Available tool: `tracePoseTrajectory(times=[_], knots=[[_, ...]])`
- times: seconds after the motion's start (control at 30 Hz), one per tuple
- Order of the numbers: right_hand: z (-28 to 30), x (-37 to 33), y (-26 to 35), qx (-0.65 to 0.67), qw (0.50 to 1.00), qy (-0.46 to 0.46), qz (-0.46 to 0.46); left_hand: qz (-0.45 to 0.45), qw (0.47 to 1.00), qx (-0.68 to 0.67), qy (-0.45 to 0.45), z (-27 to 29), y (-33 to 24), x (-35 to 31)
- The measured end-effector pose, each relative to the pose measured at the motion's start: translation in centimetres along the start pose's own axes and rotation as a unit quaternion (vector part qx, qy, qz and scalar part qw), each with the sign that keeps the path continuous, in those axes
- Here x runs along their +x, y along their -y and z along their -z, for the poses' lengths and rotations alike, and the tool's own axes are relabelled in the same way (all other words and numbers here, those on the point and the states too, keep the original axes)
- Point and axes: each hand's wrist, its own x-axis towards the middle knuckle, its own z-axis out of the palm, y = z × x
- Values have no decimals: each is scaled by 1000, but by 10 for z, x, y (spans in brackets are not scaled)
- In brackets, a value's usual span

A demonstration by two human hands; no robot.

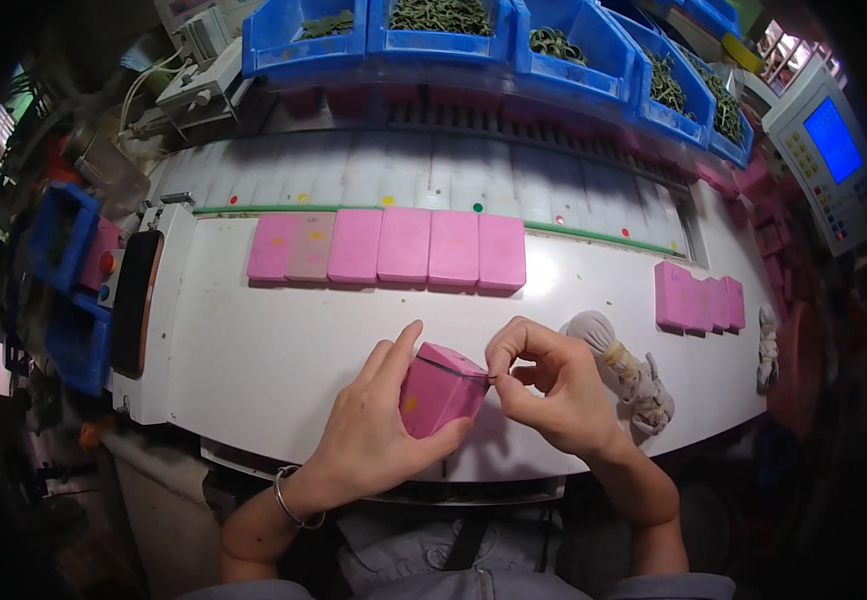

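Observation:
A pink block (443,394) with a yellow mark on its side is tilted in front of me, above the near part of the white table. My left hand (379,420) is closed around it, with the thumb along its lower edge and the fingers behind its left side. A thin dark elastic band (451,363) runs across the block near its upper end. At the block's right corner, my right hand (544,385) pinches the end of this band between thumb and forefinger. The band's far side is hidden.
Several pink blocks (405,245) stand in a row across the white table (254,350), and a smaller group (699,300) sits at the right. A tied cloth bundle (644,395) lies beside my right wrist. Blue bins (579,75) of green loops line the back; a blue-screened control panel (834,140) stands far right.

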Motion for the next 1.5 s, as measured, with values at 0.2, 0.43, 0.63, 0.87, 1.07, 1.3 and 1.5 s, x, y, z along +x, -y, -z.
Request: tracePoseTrajectory(times=[0.2,0.43,0.63,0.87,1.07,1.3,1.5], knots=[[8,-1,-4,99,991,10,-94,-6,1000,12,28,2,-2,4],[9,-2,2,-162,986,10,-42,-60,997,38,35,0,4,1],[28,2,-24,-350,925,-128,69,-127,988,-89,17,-11,14,5],[20,-12,-13,-457,868,-141,132,-137,955,-264,0,-37,30,7],[4,-23,-12,-188,981,3,-48,-205,968,-142,1,-26,23,12],[-2,-7,-31,-97,985,90,-113,-194,981,26,-17,-15,8,11],[8,-1,-25,-45,979,143,-137,-197,980,-6,-11,-15,14,11]])
